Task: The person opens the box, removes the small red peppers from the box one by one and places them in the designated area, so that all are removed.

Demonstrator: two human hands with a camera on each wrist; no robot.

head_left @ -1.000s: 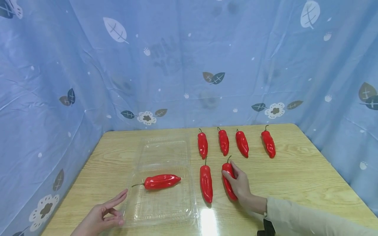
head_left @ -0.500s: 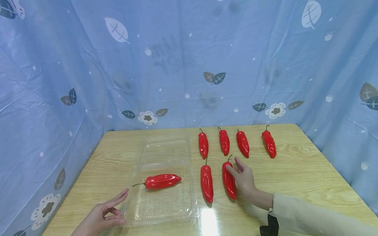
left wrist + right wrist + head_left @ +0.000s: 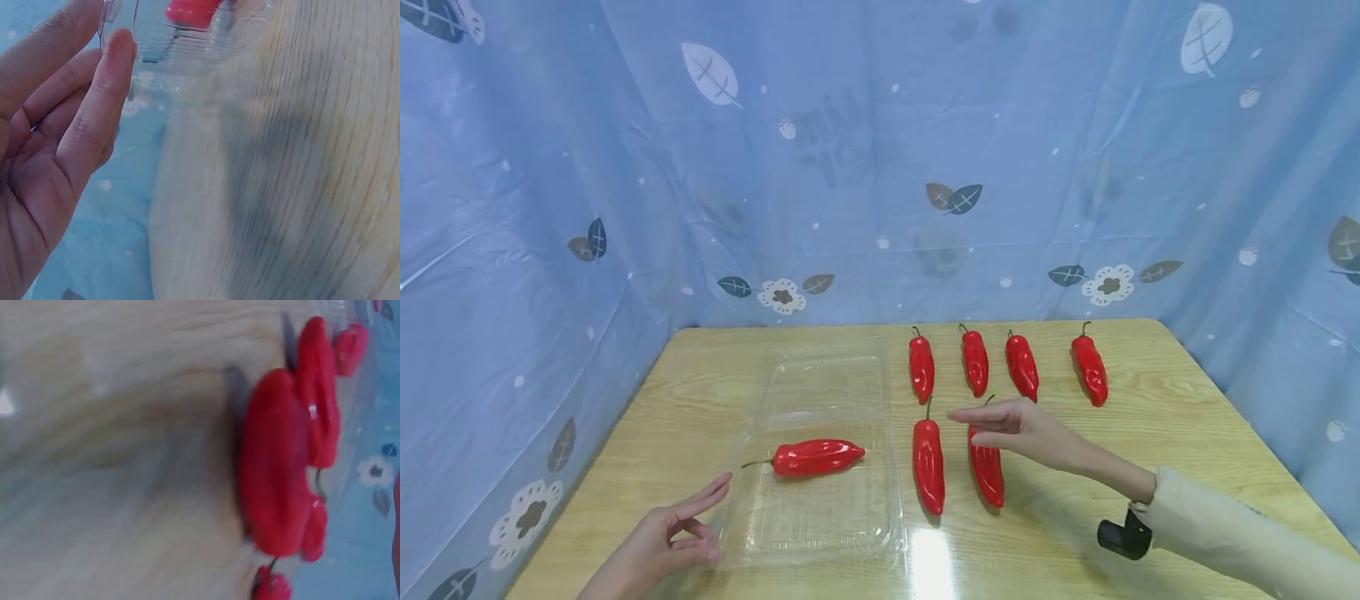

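Observation:
A clear plastic box (image 3: pixel 812 521) lies with its lid spread behind it, and one red pepper (image 3: pixel 816 458) sits crosswise inside. My left hand (image 3: pixel 658 542) is at the box's left edge, index finger extended; in the left wrist view a fingertip (image 3: pixel 119 47) meets the plastic rim. Above a red pepper (image 3: pixel 987 479) on the table hovers my right hand (image 3: pixel 1030 433), fingers fairly straight and pointing left, holding nothing. It hides that pepper's top. The same pepper (image 3: pixel 275 469) looks large and blurred in the right wrist view. To its left lies another red pepper (image 3: pixel 928 467).
Several more red peppers (image 3: pixel 975 364) form a back row, the rightmost pepper (image 3: pixel 1090 371) set apart. A wood-grain table (image 3: pixel 1120 458) carries everything. Blue patterned cloth (image 3: pixel 865 167) hangs around the back and sides.
My right hand has let go of the pepper, which stays on the table, and has lifted with its fingers turned left. The view has shifted slightly; the left hand keeps its place at the box.

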